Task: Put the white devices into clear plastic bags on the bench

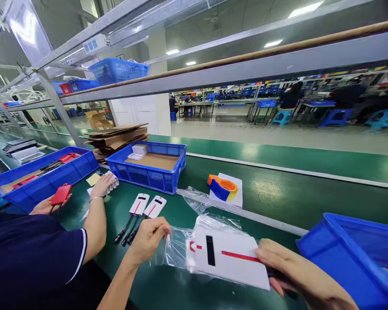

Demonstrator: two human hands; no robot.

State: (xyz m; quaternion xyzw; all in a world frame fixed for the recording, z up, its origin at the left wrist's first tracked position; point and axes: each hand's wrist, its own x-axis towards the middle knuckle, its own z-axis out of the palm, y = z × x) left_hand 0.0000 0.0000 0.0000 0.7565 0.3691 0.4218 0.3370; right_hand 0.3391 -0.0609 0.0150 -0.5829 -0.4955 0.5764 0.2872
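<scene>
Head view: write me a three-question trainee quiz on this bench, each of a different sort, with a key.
1. Which thing does the person's right hand hold?
(a) a blue crate
(b) a white device with a red stripe
(c) a cardboard sheet

2. True or false: a co-worker's hand at the left holds a red device.

3. How many other white devices lie on the green table just beyond the person's left hand?

Key: 1: b. 2: true. 3: two.

White device [229,266]: red stripe [241,256], black rectangle [210,250]. Green tabletop [168,284]. Blue bins [145,175].
</scene>
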